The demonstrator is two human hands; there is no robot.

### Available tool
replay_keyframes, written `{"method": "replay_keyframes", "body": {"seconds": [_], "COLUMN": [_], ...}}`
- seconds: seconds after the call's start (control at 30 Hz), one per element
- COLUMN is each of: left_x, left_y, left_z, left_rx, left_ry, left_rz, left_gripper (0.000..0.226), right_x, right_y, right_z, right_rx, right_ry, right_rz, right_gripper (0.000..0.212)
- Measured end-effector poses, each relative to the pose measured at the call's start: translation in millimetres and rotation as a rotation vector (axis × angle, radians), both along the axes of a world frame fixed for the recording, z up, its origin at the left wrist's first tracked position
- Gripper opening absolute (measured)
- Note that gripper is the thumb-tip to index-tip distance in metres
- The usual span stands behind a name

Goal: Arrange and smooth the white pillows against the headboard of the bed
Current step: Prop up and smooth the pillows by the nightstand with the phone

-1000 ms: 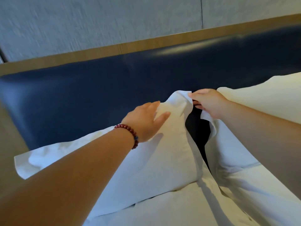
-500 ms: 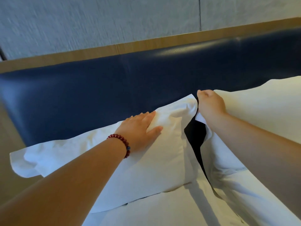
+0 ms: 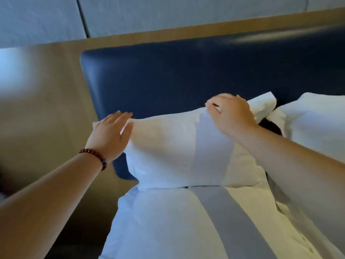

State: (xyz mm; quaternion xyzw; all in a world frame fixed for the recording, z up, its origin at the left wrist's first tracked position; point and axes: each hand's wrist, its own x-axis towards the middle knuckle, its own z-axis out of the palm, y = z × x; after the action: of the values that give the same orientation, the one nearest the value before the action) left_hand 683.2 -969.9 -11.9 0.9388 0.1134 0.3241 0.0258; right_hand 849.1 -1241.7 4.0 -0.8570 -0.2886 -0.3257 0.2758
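A white pillow [image 3: 168, 152] stands on its long edge against the dark blue padded headboard [image 3: 168, 75]. My left hand [image 3: 110, 135], with a red bead bracelet on the wrist, lies flat and open against the pillow's left end. My right hand [image 3: 231, 114] rests on the pillow's top edge near its right corner, fingers curled on the fabric. A second white pillow [image 3: 313, 124] leans on the headboard at the right, partly hidden by my right forearm.
White bedding [image 3: 186, 221] covers the mattress below the pillows. A tan wooden panel [image 3: 46, 109] frames the headboard on the left and along the top. Above it is a pale wall [image 3: 149, 12]. A dark gap shows between the two pillows.
The view has shifted left. My left hand slid from the pillow's middle to its left end. My right hand moved from the gap between the pillows onto the left pillow's top edge.
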Motion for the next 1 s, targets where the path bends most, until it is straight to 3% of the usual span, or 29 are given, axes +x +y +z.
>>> {"method": "replay_keyframes", "body": {"seconds": [0.1,0.23,0.47,0.63,0.7,0.77,0.83,0.93,1.0], "left_x": [-31.1,-62.5,-66.8,-22.0,0.8,17.6,23.4,22.4,18.0], "left_y": [11.1,28.2,52.1,61.2,67.3,80.0,99.0,122.4,121.3], "left_z": [-3.5,-26.5,-105.8,-118.5,-109.6,-102.0,-95.7,-95.6,-103.3], "left_rx": [-0.125,-0.301,-0.845,-1.269,-1.356,-1.381,-1.344,-1.274,-1.366], "left_ry": [-0.120,-0.219,-0.181,-0.198,-0.141,-0.003,0.105,0.102,0.062], "left_rz": [-0.015,0.012,0.003,-0.249,-0.344,-0.402,-0.373,-0.259,-0.313], "left_gripper": [0.043,0.038,0.035,0.065,0.063,0.036,0.027,0.031,0.020], "right_x": [-60.4,-94.0,-110.5,-112.6,-120.8,-124.3,-119.6,-113.6,-118.8], "right_y": [49.5,104.0,157.5,165.2,166.0,163.4,155.2,145.3,149.4], "right_z": [-6.7,-32.7,-76.7,-82.8,-87.4,-96.7,-101.5,-102.3,-104.8], "right_rx": [-0.084,-0.228,-0.275,-0.279,-0.239,-0.236,-0.218,-0.139,-0.143], "right_ry": [-0.159,-0.122,-0.115,-0.094,-0.085,-0.076,-0.050,-0.024,-0.038], "right_rz": [0.273,0.372,0.140,0.016,0.011,0.023,0.022,0.014,-0.014], "right_gripper": [0.030,0.032,0.045,0.055,0.055,0.054,0.054,0.054,0.054]}}
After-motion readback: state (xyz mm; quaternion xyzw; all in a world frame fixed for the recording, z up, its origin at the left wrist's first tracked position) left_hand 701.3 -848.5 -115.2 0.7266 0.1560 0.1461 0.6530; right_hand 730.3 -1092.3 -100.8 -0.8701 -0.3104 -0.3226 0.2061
